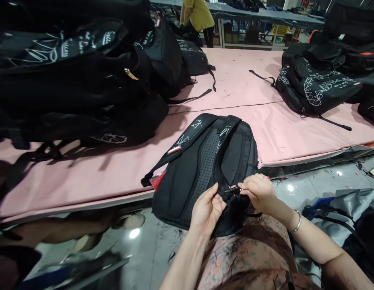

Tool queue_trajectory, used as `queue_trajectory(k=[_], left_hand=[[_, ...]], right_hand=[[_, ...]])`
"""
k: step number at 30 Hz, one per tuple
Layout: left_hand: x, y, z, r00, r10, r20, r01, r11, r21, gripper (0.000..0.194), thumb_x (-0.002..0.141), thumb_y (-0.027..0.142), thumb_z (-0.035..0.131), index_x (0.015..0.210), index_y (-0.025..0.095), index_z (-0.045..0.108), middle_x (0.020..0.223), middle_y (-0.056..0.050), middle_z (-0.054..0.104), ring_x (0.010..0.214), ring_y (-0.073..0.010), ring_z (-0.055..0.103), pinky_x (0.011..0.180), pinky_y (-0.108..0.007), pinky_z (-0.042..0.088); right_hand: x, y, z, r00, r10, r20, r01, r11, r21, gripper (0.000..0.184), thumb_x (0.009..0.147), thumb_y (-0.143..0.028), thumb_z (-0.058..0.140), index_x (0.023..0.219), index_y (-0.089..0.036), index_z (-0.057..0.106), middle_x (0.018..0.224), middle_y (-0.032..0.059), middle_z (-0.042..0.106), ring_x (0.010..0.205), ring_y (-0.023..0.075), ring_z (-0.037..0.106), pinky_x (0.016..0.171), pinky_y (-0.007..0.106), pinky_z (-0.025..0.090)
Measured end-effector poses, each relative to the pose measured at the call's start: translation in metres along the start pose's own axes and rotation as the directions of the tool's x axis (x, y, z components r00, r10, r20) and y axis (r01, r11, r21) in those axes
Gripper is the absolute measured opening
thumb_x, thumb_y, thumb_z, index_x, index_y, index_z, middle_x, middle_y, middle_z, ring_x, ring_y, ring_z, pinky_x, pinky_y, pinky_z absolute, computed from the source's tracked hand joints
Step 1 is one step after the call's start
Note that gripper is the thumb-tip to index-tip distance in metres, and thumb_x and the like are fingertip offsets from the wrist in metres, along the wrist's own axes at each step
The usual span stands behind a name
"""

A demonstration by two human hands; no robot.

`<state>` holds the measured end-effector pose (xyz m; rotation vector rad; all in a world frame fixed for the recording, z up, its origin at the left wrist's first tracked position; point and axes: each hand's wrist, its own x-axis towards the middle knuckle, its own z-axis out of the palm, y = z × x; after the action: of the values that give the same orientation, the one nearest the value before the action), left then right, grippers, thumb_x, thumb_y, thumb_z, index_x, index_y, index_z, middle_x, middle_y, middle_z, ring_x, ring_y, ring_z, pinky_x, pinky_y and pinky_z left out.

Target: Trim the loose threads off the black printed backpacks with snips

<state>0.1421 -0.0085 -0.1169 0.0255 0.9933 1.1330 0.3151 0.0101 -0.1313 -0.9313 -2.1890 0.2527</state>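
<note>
A black backpack (205, 169) lies back-panel up, half on the pink table (241, 100) and half on my lap. Its padded shoulder straps carry white line drawings, and a red tag shows at its left side. My left hand (207, 209) pinches a black strap end at the backpack's lower right. My right hand (258, 192) pinches the same strap and its small buckle (233, 190) from the other side. A bracelet sits on my right wrist.
A tall pile of black backpacks (84, 72) fills the table's left. More backpacks (322, 80) lie at the right. A person in a yellow top (199, 16) stands at the far edge. Grey fabric (346, 209) and a glossy floor are to my right.
</note>
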Motion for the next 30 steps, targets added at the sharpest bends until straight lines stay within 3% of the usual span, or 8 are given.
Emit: queue_trajectory(k=[4,8,12,18,20,23,26,30], left_hand=[[0.004,-0.001,-0.007,1.0,0.009,0.0,-0.009,1.0,-0.029,0.014,0.081,0.011,0.053,0.068,0.009,0.059,0.057,-0.005,0.064,0.051,-0.0131,0.062,0.052,-0.023,0.054],[0.004,-0.001,-0.007,1.0,0.02,0.004,-0.02,1.0,-0.022,0.01,0.079,0.011,0.057,0.07,0.009,0.059,0.06,-0.006,0.065,0.054,-0.0145,0.064,0.052,-0.023,0.055],[0.002,-0.001,-0.004,0.999,0.037,0.003,-0.037,0.999,-0.023,0.01,0.078,0.01,0.056,0.069,0.009,0.058,0.06,-0.007,0.065,0.05,-0.0128,0.062,0.048,-0.02,0.053],[-0.001,-0.001,-0.003,1.0,0.029,-0.002,-0.029,0.998,-0.052,0.012,0.079,0.008,0.056,0.067,0.01,0.058,0.056,-0.005,0.064,0.047,-0.0119,0.062,0.048,-0.02,0.054],[-0.002,0.0,-0.002,0.999,0.04,0.006,-0.04,0.997,-0.068,0.013,0.079,0.007,0.055,0.067,0.01,0.058,0.055,-0.004,0.064,0.046,-0.0113,0.061,0.047,-0.019,0.053],[-0.003,0.0,0.0,0.996,0.072,0.06,-0.069,0.997,-0.045,0.012,0.081,0.008,0.054,0.073,0.008,0.063,0.062,-0.008,0.068,0.051,-0.0138,0.064,0.048,-0.02,0.054],[-0.003,-0.001,0.001,0.987,0.115,0.116,-0.113,0.993,-0.02,0.011,0.08,0.012,0.056,0.076,0.008,0.065,0.066,-0.01,0.07,0.06,-0.0178,0.068,0.055,-0.024,0.056],[-0.002,-0.002,-0.001,0.984,0.134,0.114,-0.131,0.991,-0.035,0.003,0.077,0.013,0.062,0.075,0.011,0.064,0.065,-0.006,0.07,0.068,-0.0188,0.069,0.067,-0.028,0.057]], right_hand=[[-0.003,0.005,-0.002,1.0,0.008,-0.001,-0.008,0.999,0.053,0.021,0.093,-0.029,0.044,0.093,-0.018,0.061,0.084,0.0057,0.065,0.078,0.0166,0.057,0.07,0.031,0.043],[-0.002,0.004,-0.005,0.99,-0.059,0.125,0.055,0.998,0.029,0.022,0.092,-0.034,0.047,0.106,-0.022,0.059,0.087,0.004,0.065,0.082,0.017,0.057,0.071,0.031,0.041],[0.003,0.0,-0.007,0.978,-0.051,0.204,0.057,0.998,-0.025,0.021,0.093,-0.034,0.045,0.104,-0.022,0.06,0.088,0.0046,0.063,0.08,0.0173,0.055,0.07,0.031,0.038],[0.003,-0.001,-0.006,0.989,-0.038,0.141,0.036,0.999,0.013,0.018,0.093,-0.027,0.045,0.094,-0.022,0.062,0.083,0.0047,0.064,0.073,0.017,0.054,0.067,0.031,0.037],[0.001,0.0,-0.004,0.999,0.012,0.043,-0.018,0.991,0.13,0.015,0.091,-0.026,0.048,0.096,-0.021,0.061,0.084,0.0047,0.064,0.077,0.017,0.056,0.071,0.031,0.04],[-0.001,0.005,0.0,0.966,0.257,-0.005,-0.243,0.919,0.311,0.013,0.087,-0.023,0.052,0.096,-0.02,0.06,0.086,0.0038,0.065,0.08,0.0161,0.059,0.072,0.029,0.044],[0.0,0.009,0.001,0.877,0.451,0.165,-0.475,0.761,0.442,0.013,0.085,-0.023,0.053,0.094,-0.02,0.061,0.091,0.0025,0.066,0.082,0.0152,0.061,0.071,0.027,0.047],[0.001,0.012,-0.002,0.813,0.486,0.32,-0.582,0.675,0.454,0.013,0.081,-0.023,0.055,0.091,-0.021,0.063,0.09,0.0005,0.067,0.084,0.0152,0.062,0.074,0.026,0.047]])
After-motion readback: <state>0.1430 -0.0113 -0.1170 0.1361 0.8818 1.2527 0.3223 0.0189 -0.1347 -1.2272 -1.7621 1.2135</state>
